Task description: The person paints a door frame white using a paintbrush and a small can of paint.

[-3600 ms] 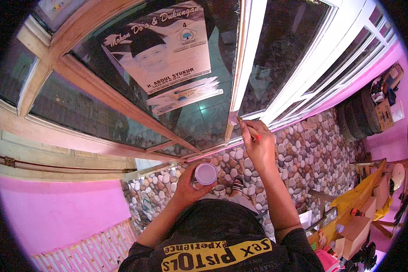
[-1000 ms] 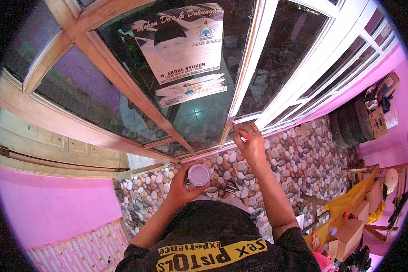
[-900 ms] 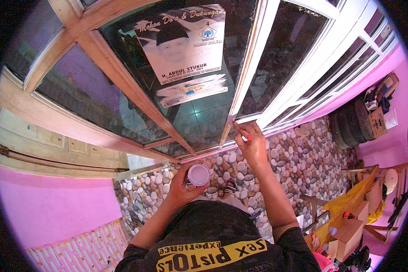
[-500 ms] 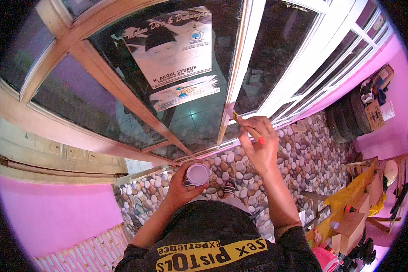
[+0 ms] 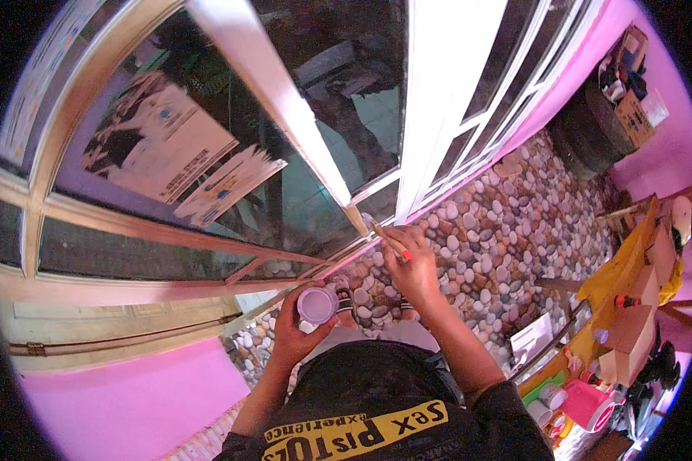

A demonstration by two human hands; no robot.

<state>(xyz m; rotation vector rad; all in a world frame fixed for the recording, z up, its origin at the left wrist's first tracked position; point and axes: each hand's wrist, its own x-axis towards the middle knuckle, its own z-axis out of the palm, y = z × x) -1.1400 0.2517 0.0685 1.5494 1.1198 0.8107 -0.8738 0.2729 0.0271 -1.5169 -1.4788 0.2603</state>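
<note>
Poster (image 5: 169, 150): ten o'clock, at the glass
Left hand (image 5: 289, 333): seven o'clock, curled around the cup
Cup (image 5: 317, 323): seven o'clock, pale liquid inside
Upright (image 5: 300, 127): eleven o'clock, white above, bare wood at its foot
Brush (image 5: 383, 235): near centre, bristles at that foot
Right hand (image 5: 415, 273): four o'clock, pinching the brush
Tyres (image 5: 588, 134): two o'clock

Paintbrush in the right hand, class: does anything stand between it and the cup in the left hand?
Nothing visible does. Between the paintbrush in the right hand and the cup in the left hand, the frame's bottom edge, pebbly floor and a sandalled foot show, all apparently beyond or below.
</note>
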